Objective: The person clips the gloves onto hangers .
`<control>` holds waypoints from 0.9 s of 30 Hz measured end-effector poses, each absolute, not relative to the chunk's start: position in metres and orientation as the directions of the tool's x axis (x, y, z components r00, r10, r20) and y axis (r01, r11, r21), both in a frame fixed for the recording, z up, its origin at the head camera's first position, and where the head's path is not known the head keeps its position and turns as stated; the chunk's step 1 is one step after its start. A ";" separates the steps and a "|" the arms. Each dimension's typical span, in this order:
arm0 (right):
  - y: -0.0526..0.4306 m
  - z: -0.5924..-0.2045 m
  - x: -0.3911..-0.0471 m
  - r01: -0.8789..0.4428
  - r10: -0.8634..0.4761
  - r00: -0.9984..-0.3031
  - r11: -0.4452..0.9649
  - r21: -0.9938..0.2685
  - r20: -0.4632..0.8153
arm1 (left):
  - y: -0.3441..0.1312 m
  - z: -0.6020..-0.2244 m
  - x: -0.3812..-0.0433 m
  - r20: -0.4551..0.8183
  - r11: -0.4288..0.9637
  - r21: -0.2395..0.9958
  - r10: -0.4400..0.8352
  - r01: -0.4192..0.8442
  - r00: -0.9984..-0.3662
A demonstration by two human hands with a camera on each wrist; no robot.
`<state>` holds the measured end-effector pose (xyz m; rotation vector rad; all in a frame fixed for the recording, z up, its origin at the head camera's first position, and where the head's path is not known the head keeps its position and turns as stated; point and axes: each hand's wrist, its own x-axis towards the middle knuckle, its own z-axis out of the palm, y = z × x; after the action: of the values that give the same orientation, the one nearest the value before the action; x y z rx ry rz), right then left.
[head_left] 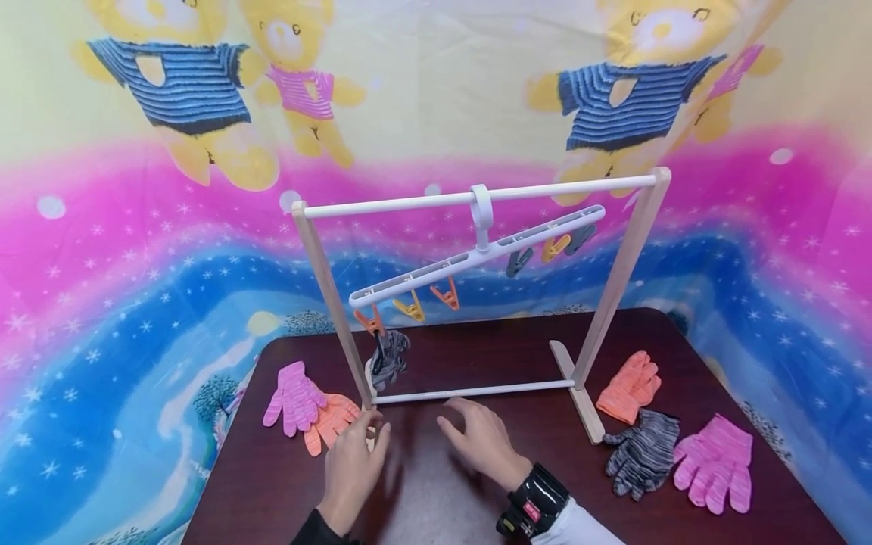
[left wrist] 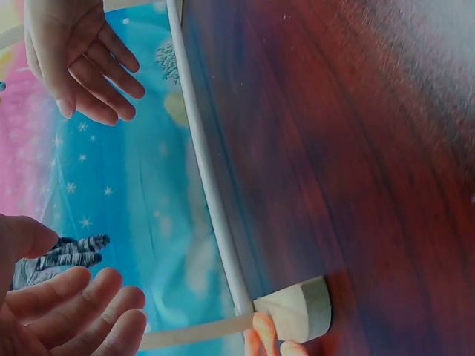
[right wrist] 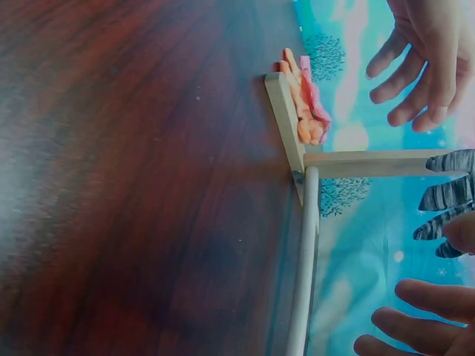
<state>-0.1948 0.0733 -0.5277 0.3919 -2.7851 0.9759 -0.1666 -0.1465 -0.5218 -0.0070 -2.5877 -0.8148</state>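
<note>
A black-and-grey knit glove (head_left: 390,359) hangs from an orange clip (head_left: 371,321) at the lowered left end of a white clip hanger (head_left: 477,257). In front of the rack's left foot is my left hand (head_left: 354,463), fingers loosely bent and holding nothing. My right hand (head_left: 482,440) hovers before the lower rail (head_left: 477,392), its fingers relaxed and also without anything in them. The left wrist view shows the two hands apart, with the hanging glove (left wrist: 59,259) partly behind the left one. More clips, yellow, orange and grey, line the tilted hanger.
The hanger hooks over the top rail (head_left: 388,204) of a wooden-legged rack on a dark table (head_left: 450,484). Left lie a pink glove (head_left: 296,397) and an orange glove (head_left: 332,420). Right are an orange glove (head_left: 630,386), a grey glove (head_left: 643,453) and a pink glove (head_left: 717,463).
</note>
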 end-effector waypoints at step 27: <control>0.088 -0.555 -0.175 -0.345 -0.228 -0.934 0.772 -0.534 0.275 | -0.125 -0.545 -0.147 0.280 0.850 0.512 -0.027 0.125 -0.960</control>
<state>-0.1750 0.0880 -0.5554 0.4529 -2.7714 0.8916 -0.1472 -0.1250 -0.5445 -0.0743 -2.7496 -0.7887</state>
